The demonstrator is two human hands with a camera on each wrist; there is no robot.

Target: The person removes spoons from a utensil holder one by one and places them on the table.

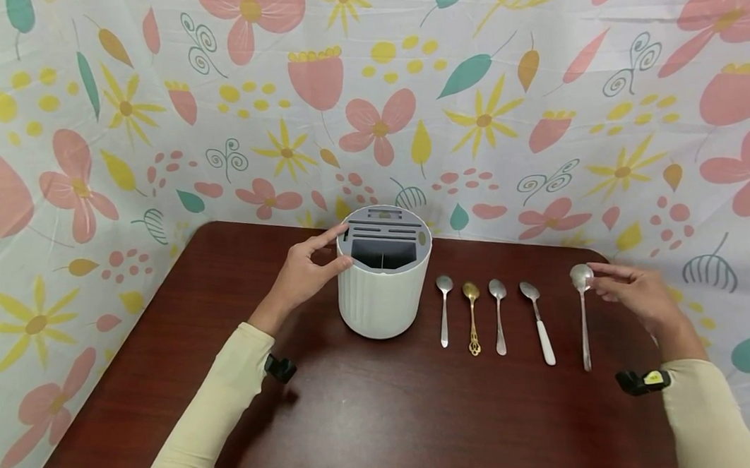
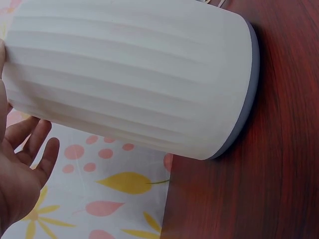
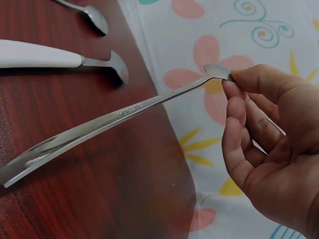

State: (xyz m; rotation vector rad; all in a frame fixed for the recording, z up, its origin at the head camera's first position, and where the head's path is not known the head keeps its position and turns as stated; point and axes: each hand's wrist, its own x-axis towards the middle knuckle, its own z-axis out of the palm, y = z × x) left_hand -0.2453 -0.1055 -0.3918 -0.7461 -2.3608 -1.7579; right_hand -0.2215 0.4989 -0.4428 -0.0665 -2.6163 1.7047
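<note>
My right hand (image 1: pixel 639 294) pinches a long-handled metal spoon (image 1: pixel 585 322) by the edge of its bowl, between thumb and fingers. In the right wrist view the spoon's handle (image 3: pixel 114 118) slants down to the left over the table. My left hand (image 1: pixel 303 269) touches the left rim of a white ribbed utensil holder (image 1: pixel 381 304), its thumb and index finger stretched out. The holder stands upright, its grey slotted top holding no utensils. In the left wrist view its ribbed side (image 2: pixel 129 74) fills much of the picture, the other fingers loosely bent beside it.
Between holder and right hand lie a small silver spoon (image 1: pixel 444 312), a gold spoon (image 1: pixel 472 317), another silver spoon (image 1: pixel 499 316) and a white-handled spoon (image 1: pixel 542 331), side by side. A floral cloth (image 1: pixel 485 157) hangs behind the brown table (image 1: pixel 384 417).
</note>
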